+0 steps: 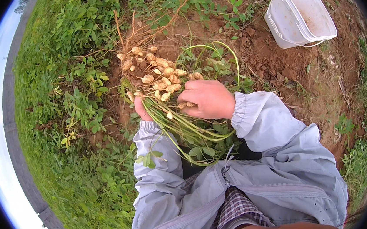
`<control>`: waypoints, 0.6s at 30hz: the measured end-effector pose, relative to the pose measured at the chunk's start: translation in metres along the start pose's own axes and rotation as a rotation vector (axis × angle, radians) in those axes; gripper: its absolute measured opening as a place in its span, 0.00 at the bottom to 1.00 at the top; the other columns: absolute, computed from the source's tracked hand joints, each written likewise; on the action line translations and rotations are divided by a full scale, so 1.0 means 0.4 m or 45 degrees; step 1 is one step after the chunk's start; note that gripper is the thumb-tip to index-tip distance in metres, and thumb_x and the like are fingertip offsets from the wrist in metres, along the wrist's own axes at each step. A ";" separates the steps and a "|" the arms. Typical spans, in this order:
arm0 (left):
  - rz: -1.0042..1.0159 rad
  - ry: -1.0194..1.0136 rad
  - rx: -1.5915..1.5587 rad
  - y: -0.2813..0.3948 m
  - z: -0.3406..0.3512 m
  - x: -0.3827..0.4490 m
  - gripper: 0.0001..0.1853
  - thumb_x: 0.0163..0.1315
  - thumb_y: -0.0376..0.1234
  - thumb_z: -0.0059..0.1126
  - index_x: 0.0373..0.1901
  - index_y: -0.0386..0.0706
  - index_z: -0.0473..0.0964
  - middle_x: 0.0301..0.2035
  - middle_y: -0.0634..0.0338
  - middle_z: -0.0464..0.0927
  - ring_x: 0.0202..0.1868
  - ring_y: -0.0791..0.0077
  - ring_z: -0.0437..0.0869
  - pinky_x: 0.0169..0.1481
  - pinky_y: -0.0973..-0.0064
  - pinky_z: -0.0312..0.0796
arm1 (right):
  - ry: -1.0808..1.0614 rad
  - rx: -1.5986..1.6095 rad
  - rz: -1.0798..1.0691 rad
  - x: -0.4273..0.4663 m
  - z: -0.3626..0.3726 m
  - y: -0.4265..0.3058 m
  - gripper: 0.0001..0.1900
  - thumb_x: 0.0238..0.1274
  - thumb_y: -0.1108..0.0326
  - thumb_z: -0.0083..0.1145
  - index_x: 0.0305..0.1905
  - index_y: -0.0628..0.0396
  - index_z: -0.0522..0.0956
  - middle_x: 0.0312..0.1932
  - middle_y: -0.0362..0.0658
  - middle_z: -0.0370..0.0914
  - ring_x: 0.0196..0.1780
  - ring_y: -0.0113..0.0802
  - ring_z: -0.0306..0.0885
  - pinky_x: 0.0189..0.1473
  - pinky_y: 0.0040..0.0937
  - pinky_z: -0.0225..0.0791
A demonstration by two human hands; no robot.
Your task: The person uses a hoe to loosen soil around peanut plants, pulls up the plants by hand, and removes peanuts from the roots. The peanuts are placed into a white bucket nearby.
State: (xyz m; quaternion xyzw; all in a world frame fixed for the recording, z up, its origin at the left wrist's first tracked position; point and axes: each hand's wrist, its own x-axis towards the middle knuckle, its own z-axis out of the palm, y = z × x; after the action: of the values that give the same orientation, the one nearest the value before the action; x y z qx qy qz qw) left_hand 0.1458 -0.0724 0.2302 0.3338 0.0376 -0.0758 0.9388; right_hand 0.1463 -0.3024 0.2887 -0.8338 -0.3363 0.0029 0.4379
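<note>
An uprooted peanut plant lies across the space before me, its green stems bending towards my lap. Thin brown roots point away from me, above a cluster of pale peanut pods. My left hand grips the base of the stems from the left, partly hidden by them. At the right side of the cluster, my right hand has its fingers curled around a few peanut pods. Whether those pods are still attached cannot be seen.
A white plastic bucket with a wire handle stands tilted in view on reddish soil at the upper right. Dense leafy green plants cover the left side. Grass borders the soil at the far right.
</note>
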 end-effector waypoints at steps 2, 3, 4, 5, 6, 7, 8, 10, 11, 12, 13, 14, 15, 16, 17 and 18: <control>0.022 0.034 -0.007 0.000 0.022 0.003 0.34 0.59 0.48 0.42 0.63 0.36 0.57 0.55 0.44 0.69 0.53 0.52 0.75 0.57 0.55 0.72 | -0.055 0.106 0.038 -0.012 -0.011 0.004 0.08 0.48 0.60 0.60 0.33 0.50 0.78 0.28 0.41 0.72 0.34 0.42 0.75 0.33 0.38 0.70; 0.034 0.051 -0.010 0.005 0.031 0.005 0.35 0.57 0.48 0.43 0.63 0.36 0.57 0.55 0.44 0.69 0.53 0.52 0.75 0.58 0.55 0.71 | -0.082 0.161 0.055 -0.018 -0.017 0.006 0.09 0.48 0.60 0.60 0.33 0.50 0.78 0.28 0.41 0.73 0.34 0.43 0.75 0.33 0.38 0.70; 0.029 0.073 0.071 0.015 0.040 0.005 0.38 0.54 0.48 0.46 0.64 0.36 0.56 0.56 0.43 0.68 0.54 0.50 0.75 0.59 0.54 0.71 | -0.192 0.133 0.124 -0.022 -0.028 0.003 0.11 0.48 0.57 0.58 0.31 0.51 0.79 0.29 0.43 0.74 0.33 0.45 0.76 0.33 0.41 0.70; 0.106 0.110 0.176 0.014 0.053 0.004 0.38 0.54 0.47 0.46 0.64 0.36 0.55 0.56 0.43 0.68 0.54 0.49 0.74 0.59 0.53 0.70 | -0.246 0.115 0.134 -0.028 -0.028 0.008 0.11 0.48 0.56 0.58 0.31 0.51 0.79 0.29 0.44 0.75 0.33 0.45 0.76 0.34 0.41 0.70; 0.087 0.017 0.152 0.009 0.020 0.007 0.36 0.56 0.48 0.44 0.64 0.39 0.56 0.58 0.45 0.66 0.56 0.50 0.72 0.60 0.51 0.68 | -0.301 0.087 0.145 -0.036 -0.032 0.013 0.11 0.49 0.56 0.57 0.31 0.52 0.79 0.29 0.44 0.75 0.34 0.45 0.76 0.34 0.42 0.70; 0.067 -0.075 0.133 0.009 -0.017 0.011 0.34 0.58 0.48 0.41 0.65 0.41 0.56 0.59 0.47 0.65 0.58 0.51 0.71 0.61 0.50 0.66 | -0.354 0.065 0.156 -0.043 -0.040 0.017 0.12 0.49 0.55 0.57 0.31 0.52 0.79 0.29 0.44 0.75 0.34 0.46 0.76 0.34 0.42 0.70; 0.045 -0.131 0.061 0.016 -0.053 0.015 0.33 0.60 0.47 0.41 0.65 0.41 0.56 0.59 0.46 0.65 0.58 0.50 0.71 0.61 0.49 0.67 | -0.404 0.021 0.209 -0.048 -0.049 0.018 0.12 0.49 0.56 0.56 0.30 0.52 0.80 0.30 0.45 0.76 0.34 0.47 0.77 0.35 0.43 0.70; 0.115 -0.151 -0.099 0.031 -0.159 0.016 0.30 0.61 0.44 0.40 0.62 0.35 0.58 0.58 0.43 0.66 0.54 0.47 0.75 0.59 0.52 0.72 | -0.486 -0.091 0.256 -0.073 -0.056 0.053 0.12 0.49 0.56 0.56 0.30 0.53 0.80 0.30 0.45 0.77 0.35 0.46 0.77 0.36 0.43 0.71; 0.123 -0.197 -0.175 0.036 -0.167 0.025 0.31 0.62 0.45 0.40 0.62 0.36 0.58 0.58 0.43 0.66 0.55 0.48 0.74 0.59 0.52 0.71 | -0.523 -0.152 0.288 -0.087 -0.066 0.071 0.12 0.49 0.56 0.56 0.30 0.53 0.80 0.31 0.45 0.77 0.35 0.46 0.77 0.36 0.43 0.71; 0.135 -0.198 -0.187 0.037 -0.160 0.022 0.31 0.63 0.46 0.40 0.63 0.36 0.58 0.58 0.44 0.66 0.55 0.48 0.73 0.59 0.51 0.71 | -0.422 -0.134 0.311 -0.099 -0.090 0.085 0.11 0.46 0.57 0.60 0.33 0.49 0.81 0.28 0.42 0.77 0.33 0.43 0.77 0.34 0.39 0.72; 0.152 -0.190 -0.167 0.040 -0.152 0.020 0.31 0.63 0.47 0.40 0.63 0.37 0.58 0.58 0.45 0.66 0.56 0.49 0.73 0.59 0.51 0.71 | -0.199 -0.076 0.283 -0.103 -0.128 0.083 0.10 0.48 0.60 0.61 0.35 0.51 0.81 0.28 0.43 0.75 0.32 0.42 0.76 0.33 0.37 0.71; 0.154 -0.183 -0.161 0.028 -0.136 0.020 0.31 0.64 0.47 0.40 0.64 0.37 0.57 0.58 0.45 0.66 0.57 0.49 0.72 0.59 0.50 0.71 | 0.067 -0.056 0.256 -0.107 -0.192 0.081 0.10 0.49 0.62 0.62 0.36 0.53 0.81 0.27 0.42 0.74 0.30 0.39 0.75 0.31 0.34 0.69; 0.146 -0.179 -0.156 0.025 -0.128 0.013 0.32 0.65 0.48 0.39 0.64 0.38 0.57 0.59 0.46 0.66 0.58 0.50 0.72 0.59 0.50 0.71 | 0.324 -0.033 0.216 -0.108 -0.251 0.074 0.10 0.50 0.64 0.62 0.37 0.55 0.80 0.26 0.41 0.73 0.28 0.36 0.74 0.30 0.31 0.67; 0.128 -0.173 -0.162 0.029 -0.116 -0.002 0.32 0.66 0.49 0.39 0.65 0.38 0.57 0.59 0.47 0.66 0.59 0.50 0.71 0.60 0.49 0.71 | 0.540 -0.094 0.233 -0.115 -0.314 0.073 0.10 0.50 0.66 0.63 0.37 0.56 0.80 0.27 0.40 0.74 0.27 0.32 0.72 0.29 0.27 0.66; 0.045 -0.234 -0.177 0.049 -0.095 -0.017 0.33 0.66 0.48 0.39 0.67 0.38 0.52 0.60 0.44 0.63 0.60 0.49 0.69 0.61 0.49 0.69 | 0.755 -0.137 0.223 -0.125 -0.382 0.079 0.09 0.50 0.69 0.64 0.37 0.57 0.79 0.28 0.38 0.74 0.27 0.27 0.71 0.29 0.23 0.64; 0.065 -0.299 -0.069 0.041 -0.133 -0.011 0.33 0.66 0.47 0.39 0.67 0.38 0.49 0.61 0.42 0.62 0.61 0.48 0.68 0.62 0.49 0.69 | 0.997 -0.081 0.387 -0.143 -0.448 0.080 0.10 0.53 0.68 0.63 0.40 0.58 0.79 0.29 0.35 0.74 0.28 0.19 0.68 0.29 0.17 0.63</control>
State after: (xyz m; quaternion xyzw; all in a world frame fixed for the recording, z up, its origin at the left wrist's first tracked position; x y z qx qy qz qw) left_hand 0.1433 -0.0258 0.1998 0.2981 -0.0790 -0.0893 0.9470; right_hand 0.1734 -0.4775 0.3591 -0.8250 -0.0176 -0.2601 0.5014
